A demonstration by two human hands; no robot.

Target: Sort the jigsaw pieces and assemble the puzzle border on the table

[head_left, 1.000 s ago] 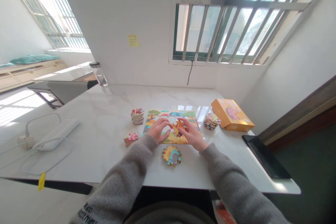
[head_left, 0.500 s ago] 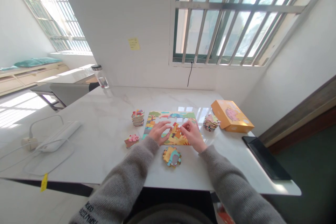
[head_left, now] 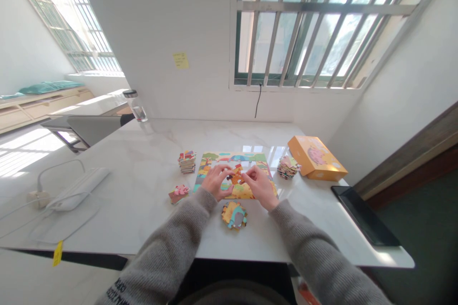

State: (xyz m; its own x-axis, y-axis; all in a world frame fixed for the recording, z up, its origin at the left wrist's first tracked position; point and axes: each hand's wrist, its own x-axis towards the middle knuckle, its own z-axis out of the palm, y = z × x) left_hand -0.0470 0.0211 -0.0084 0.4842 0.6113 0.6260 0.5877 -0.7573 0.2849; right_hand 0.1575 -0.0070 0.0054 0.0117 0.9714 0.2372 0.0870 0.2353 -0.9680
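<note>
A jigsaw board (head_left: 211,157) with a colourful animal scene lies on the white table, its border filled along the top, sides and bottom. Over its middle, an orange-brown puzzle piece (head_left: 237,177) is pinched by the thumb and index finger of my right hand (head_left: 262,187). My left hand (head_left: 215,182) curves at the left side of that piece, thumb and index finger apart; whether its fingertips touch the piece is unclear. Nearer my body lies a small pile of puzzle pieces (head_left: 234,215). Left of the board are a few pink and brown pieces (head_left: 179,192).
Stacks of pieces stand at the left (head_left: 187,162) and right (head_left: 287,167) of the board. Beyond the right stack are an orange box (head_left: 317,157) and a black tablet-like slab (head_left: 365,215). A power strip (head_left: 78,189) with cables and a bottle (head_left: 136,106) are on the left.
The orange-brown piece has turned and shifted slightly left over the board. Both my hands have moved a little with it; the right fingers stay pinched.
</note>
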